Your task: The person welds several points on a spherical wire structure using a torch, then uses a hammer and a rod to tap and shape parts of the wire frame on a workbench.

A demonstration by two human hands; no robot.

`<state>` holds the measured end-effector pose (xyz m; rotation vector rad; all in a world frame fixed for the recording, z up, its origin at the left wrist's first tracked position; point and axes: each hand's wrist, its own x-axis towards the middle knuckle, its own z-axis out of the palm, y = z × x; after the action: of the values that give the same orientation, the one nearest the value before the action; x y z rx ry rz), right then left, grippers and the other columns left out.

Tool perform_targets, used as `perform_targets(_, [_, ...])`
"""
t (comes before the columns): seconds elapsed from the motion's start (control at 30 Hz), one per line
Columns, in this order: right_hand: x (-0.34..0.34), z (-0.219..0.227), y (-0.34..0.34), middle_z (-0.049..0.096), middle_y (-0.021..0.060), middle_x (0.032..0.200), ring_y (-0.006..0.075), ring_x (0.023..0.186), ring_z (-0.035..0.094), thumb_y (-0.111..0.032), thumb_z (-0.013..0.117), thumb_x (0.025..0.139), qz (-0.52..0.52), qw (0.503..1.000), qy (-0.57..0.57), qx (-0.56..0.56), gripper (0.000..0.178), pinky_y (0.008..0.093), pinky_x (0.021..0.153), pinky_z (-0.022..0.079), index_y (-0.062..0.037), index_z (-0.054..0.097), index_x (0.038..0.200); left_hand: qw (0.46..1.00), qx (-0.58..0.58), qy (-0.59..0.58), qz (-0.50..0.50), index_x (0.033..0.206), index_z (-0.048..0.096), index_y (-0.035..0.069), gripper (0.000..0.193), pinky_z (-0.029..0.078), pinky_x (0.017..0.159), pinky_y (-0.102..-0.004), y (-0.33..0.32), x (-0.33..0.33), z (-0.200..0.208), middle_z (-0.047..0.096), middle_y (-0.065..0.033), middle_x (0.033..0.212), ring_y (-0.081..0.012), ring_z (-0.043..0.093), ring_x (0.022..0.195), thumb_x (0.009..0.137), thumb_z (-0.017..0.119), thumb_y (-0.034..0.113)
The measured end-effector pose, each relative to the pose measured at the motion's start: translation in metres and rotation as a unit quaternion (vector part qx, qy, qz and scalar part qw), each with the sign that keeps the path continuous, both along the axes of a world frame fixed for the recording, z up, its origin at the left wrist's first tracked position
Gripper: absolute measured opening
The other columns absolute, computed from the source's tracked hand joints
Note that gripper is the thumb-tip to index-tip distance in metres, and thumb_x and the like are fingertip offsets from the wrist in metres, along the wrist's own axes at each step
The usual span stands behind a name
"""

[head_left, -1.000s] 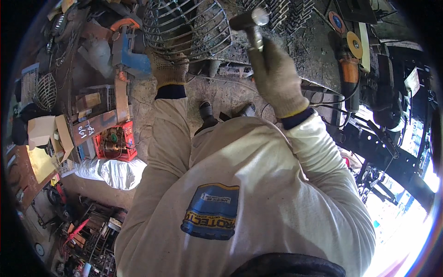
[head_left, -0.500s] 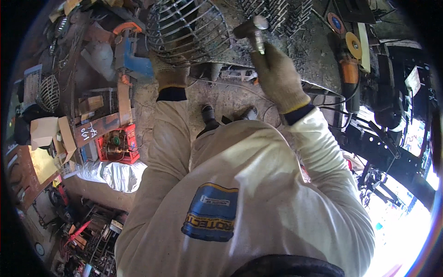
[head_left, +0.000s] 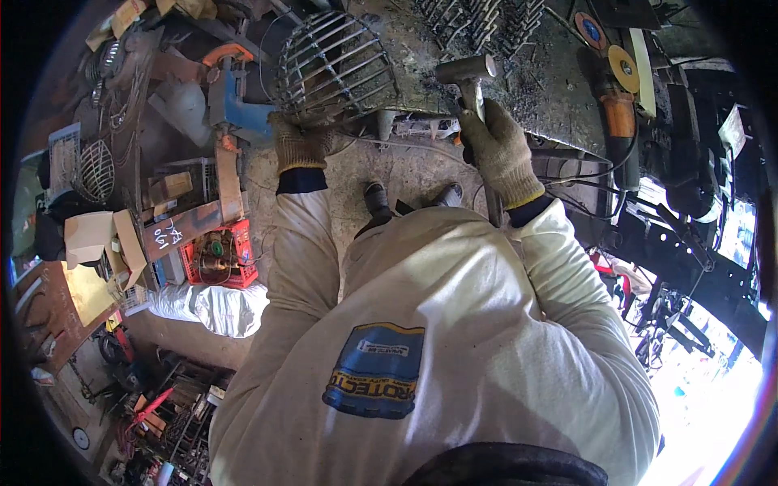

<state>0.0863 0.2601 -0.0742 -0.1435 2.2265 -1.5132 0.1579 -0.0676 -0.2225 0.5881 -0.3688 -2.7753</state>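
A curved cage of welded metal bars (head_left: 336, 69) sits on the near edge of the dark workbench (head_left: 559, 105). My left hand (head_left: 298, 144), in a knitted work glove, closes on its near left rim; the fingertips are partly hidden. Right of the cage, my gloved right hand (head_left: 501, 150) grips a hammer (head_left: 467, 71) by its handle. The hammer's metal head is raised just over the bench edge, apart from the cage. Behind it stand several bundles of twisted metal rods (head_left: 482, 24).
An angle grinder (head_left: 619, 113) with an orange body lies at the bench's right, by abrasive discs (head_left: 623, 68). At left are a blue vise (head_left: 235, 105), a red crate (head_left: 219, 255) of parts and an open cardboard box (head_left: 105, 243). Cables hang under the bench edge.
The cage has tilted and shifted, with its bars now seen at another angle. My right hand has brought the hammer a little down and to the right, its head turned more level.
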Motion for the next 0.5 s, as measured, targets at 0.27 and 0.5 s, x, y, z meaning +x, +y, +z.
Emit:
perform_targets(0.27, [0.007, -0.002, -0.004, 0.063, 0.0057, 0.076, 0.0132, 0.063, 0.062, -0.035, 0.065, 0.097, 0.03, 0.999, -0.007, 0.041, 0.038, 0.031, 0.059, 0.051, 0.0009, 0.061, 0.11, 0.987, 0.132, -0.065, 0.063, 0.083, 0.06, 0.009, 0.009, 0.049, 0.057, -0.037, 0.025, 0.007, 0.003, 0.053, 0.0007, 0.066, -0.0156, 0.051, 0.057, 0.087, 0.057, 0.018])
perform_targets(0.5, [0.004, 0.015, -0.022, 0.064, 0.0061, 0.082, 0.0136, 0.069, 0.064, -0.026, 0.07, 0.095, 0.06, 0.998, -0.002, -0.007, 0.041, 0.0311, 0.063, 0.054, 0.0027, 0.058, 0.121, 0.997, 0.005, -0.035, 0.07, 0.083, 0.064, 0.011, 0.013, 0.054, 0.07, -0.0398, 0.023, 0.018, 0.022, 0.058, 0.0006, 0.068, -0.0143, 0.055, 0.062, 0.092, 0.058, 0.019])
